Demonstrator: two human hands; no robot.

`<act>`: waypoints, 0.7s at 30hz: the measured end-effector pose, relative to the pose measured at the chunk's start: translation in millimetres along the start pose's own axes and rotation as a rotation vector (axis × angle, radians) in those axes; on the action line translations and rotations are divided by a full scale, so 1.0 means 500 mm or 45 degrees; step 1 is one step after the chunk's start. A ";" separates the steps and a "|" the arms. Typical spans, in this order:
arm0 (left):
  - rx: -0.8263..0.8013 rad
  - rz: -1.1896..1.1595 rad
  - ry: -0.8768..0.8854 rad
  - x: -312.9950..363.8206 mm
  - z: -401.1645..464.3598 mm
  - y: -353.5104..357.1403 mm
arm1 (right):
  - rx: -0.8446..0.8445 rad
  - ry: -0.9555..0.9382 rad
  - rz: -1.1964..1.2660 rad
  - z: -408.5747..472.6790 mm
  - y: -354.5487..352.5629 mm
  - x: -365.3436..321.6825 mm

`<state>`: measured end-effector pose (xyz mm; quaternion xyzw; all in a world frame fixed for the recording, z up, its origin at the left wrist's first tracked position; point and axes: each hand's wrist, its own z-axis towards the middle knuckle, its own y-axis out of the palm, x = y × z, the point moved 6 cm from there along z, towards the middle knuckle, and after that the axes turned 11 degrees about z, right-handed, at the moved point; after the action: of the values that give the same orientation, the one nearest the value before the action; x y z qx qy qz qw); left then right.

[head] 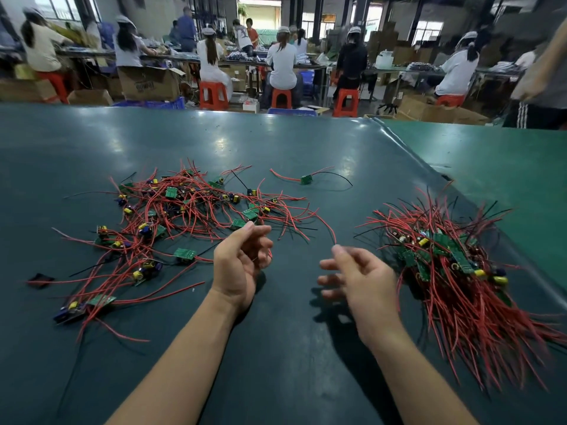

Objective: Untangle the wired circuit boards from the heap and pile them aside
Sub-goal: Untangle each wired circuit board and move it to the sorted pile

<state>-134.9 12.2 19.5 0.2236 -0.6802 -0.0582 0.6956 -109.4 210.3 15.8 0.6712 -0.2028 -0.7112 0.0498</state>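
Wired circuit boards lie in two groups on the dark green bench (276, 142), with both hands held between them, nearest the camera. The left hand (237, 265) is turned palm-up at the near edge of the tangled heap (171, 216), its fingers (259, 230) loosely curled; thin red strands run past the fingertips, but whether they pinch one cannot be told. The right hand (359, 277) is blurred, its fingers (329, 264) spread and slack, and the tip of a long red wire (329, 230) that arcs out of the heap ends right at its thumb; contact is unclear, and nothing appears to be held. Just right of that hand sits the sorted pile (454, 271), boards bunched together and wires fanned toward the near edge, so the job looks well advanced but not finished. The step in hand seems to be picking the next board: the next move calls for choosing one piece at the heap's fringe, such as the green board (185, 254) just left of the left hand, and drawing it out along its wires so neighbours do not drag. Farther back, a single board (306, 179) with one red and one black lead lies apart from both groups. Beyond the bench, seated workers (282, 62) face other tables.
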 end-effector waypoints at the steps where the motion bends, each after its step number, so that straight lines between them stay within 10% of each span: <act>1: 0.030 0.065 0.047 0.001 0.000 0.000 | -0.047 -0.122 -0.232 -0.001 0.008 0.002; 9: 0.593 1.632 0.945 0.084 -0.039 -0.018 | -0.041 -0.128 -0.344 0.017 -0.002 0.009; 12: 0.900 2.122 0.655 0.098 -0.023 -0.069 | -0.077 -0.071 -0.294 0.018 0.001 0.013; 16: 0.795 2.287 0.004 0.077 0.000 -0.133 | -0.117 -0.086 -0.390 0.017 0.004 0.013; 21: 0.749 2.036 0.366 0.093 -0.006 -0.116 | -0.136 -0.084 -0.412 0.016 0.005 0.014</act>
<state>-115.8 -56.7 40.0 -0.1462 -0.5262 0.6561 0.5208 -118.6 207.3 10.2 0.6678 -0.0555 -0.7414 -0.0366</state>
